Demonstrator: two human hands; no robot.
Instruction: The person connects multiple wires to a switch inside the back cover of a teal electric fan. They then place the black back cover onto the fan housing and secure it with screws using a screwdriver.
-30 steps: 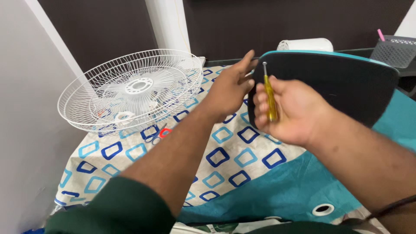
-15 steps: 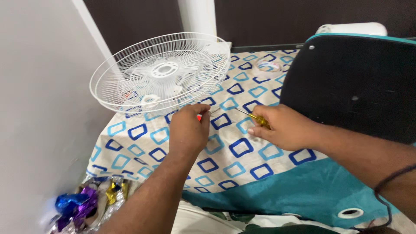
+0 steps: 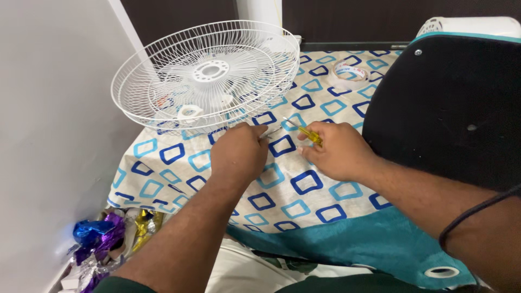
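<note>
My right hand [image 3: 336, 152] grips a yellow-handled screwdriver [image 3: 307, 132], its metal tip pointing left toward my left hand. My left hand [image 3: 239, 154] rests on the patterned cloth [image 3: 304, 190] with fingers pinched near the screwdriver tip, just below the rim of a white wire fan guard [image 3: 209, 73]; whatever it pinches is too small to make out. The fan guard sits at the left back of the cloth-covered surface, its white hub in the middle.
A roll of tape [image 3: 349, 72] lies on the cloth behind my hands. A black chair back with teal trim [image 3: 450, 108] stands at the right. A white wall [image 3: 49, 135] is on the left, with shiny foil wrappers [image 3: 103, 236] on the floor below.
Both hands have come down from the chair's edge to the cloth in front of the fan guard. The screwdriver has gone from upright to lying nearly level, tip toward my left hand.
</note>
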